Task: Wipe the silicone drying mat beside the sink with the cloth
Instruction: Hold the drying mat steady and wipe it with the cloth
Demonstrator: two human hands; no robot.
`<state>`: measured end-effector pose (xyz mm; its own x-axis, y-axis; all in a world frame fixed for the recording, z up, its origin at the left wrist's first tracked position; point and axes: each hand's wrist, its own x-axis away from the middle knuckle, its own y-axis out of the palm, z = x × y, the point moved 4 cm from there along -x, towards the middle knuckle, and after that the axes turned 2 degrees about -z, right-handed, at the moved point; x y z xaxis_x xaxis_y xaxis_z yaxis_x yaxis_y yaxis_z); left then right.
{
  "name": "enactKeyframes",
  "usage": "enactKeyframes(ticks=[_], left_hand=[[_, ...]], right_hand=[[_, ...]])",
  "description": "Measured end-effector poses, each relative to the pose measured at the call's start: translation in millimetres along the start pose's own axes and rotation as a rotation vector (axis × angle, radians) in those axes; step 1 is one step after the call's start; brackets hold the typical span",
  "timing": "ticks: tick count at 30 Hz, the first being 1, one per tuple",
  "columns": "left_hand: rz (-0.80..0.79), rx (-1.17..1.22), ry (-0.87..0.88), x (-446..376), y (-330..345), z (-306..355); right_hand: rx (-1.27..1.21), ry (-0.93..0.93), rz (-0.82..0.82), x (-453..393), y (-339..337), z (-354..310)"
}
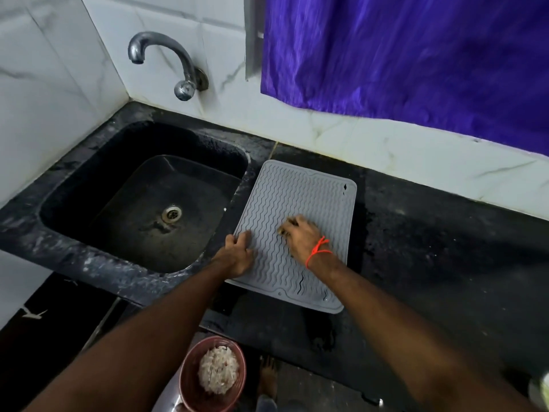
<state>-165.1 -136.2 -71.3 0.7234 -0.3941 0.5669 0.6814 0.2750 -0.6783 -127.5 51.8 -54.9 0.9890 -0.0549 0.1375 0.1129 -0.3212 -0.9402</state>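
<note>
The grey silicone drying mat [303,197], ribbed with wavy lines, lies on the black counter just right of the sink. My left hand [237,254] is at the mat's left edge, its fingers curled over that edge. Near the mat's middle is my right hand [301,236], blurred, with an orange thread round the wrist. Its fingers are bunched over a small dark scrap of cloth [282,231], pressed against the mat. Most of the cloth is hidden under the fingers.
A black sink [142,144] with a steel drain lies to the left, under a wall tap [166,55]. Black counter [430,248] stretches right of the mat. A purple curtain [416,55] hangs behind. A red basket [190,382] stands on the floor below.
</note>
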Motion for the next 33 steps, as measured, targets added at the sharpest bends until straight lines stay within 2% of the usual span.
enactKeyframes(ticks=[10,14,17,18,20,22,24,28,33], left_hand=[[-0.041,0.068,0.053,5.5,-0.2,-12.7],[-0.038,0.11,0.061,5.5,1.6,-15.8],[-0.037,0.207,0.038,5.7,0.5,-15.2],[-0.031,0.248,0.023,5.5,-1.2,-14.2],[-0.009,0.327,-0.01,4.0,-6.0,-12.6],[0.006,0.403,-0.054,2.7,-8.6,-11.9],[0.023,0.488,-0.106,0.8,-8.1,-13.0],[0.081,0.525,-0.151,-3.1,-3.5,-16.9],[0.098,0.543,-0.149,-4.1,-3.1,-19.2]], right_hand=[[-0.006,-0.058,0.01,102.0,32.5,-53.7],[-0.006,-0.06,-0.105,110.1,38.1,-59.7],[-0.269,0.041,-0.286,86.3,14.2,-47.3],[-0.376,0.096,-0.279,75.3,3.2,-43.0],[-0.481,0.146,-0.128,47.3,-17.4,-36.5],[-0.417,0.16,0.014,20.7,-26.1,-34.9],[-0.276,0.143,0.072,2.2,-21.5,-40.9],[-0.047,0.086,0.02,5.6,20.5,-70.0],[0.043,0.003,0.02,39.9,45.7,-91.6]])
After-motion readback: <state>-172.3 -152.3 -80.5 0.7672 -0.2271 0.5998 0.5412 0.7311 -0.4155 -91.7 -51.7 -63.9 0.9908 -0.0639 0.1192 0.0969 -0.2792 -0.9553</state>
